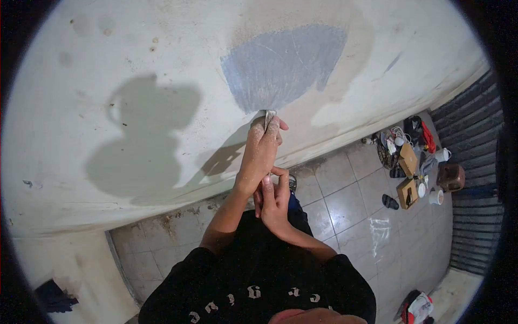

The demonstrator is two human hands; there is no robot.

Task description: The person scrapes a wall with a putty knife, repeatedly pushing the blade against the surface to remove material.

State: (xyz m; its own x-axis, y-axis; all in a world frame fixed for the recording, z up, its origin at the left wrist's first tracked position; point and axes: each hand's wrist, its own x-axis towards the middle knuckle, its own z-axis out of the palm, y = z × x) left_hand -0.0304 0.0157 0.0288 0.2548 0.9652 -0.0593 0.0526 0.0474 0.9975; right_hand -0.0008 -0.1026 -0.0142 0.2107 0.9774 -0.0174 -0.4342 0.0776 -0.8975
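My left hand, white with dust, reaches up to the wall. Its fingers are closed around a small pale flat piece whose kind I cannot make out. The upper end of that piece meets the lower edge of a grey patch, fan-shaped and streaked, on the off-white wall. Just below the left wrist is my right hand, its fingers curled and the thumb pressed in. What it grips, if anything, is hidden.
Tiled floor runs along the wall's foot. At the right lie cardboard boxes, a brown canister, white cups and a sandal, beside a ribbed metal shutter. A dark cloth shows at lower left.
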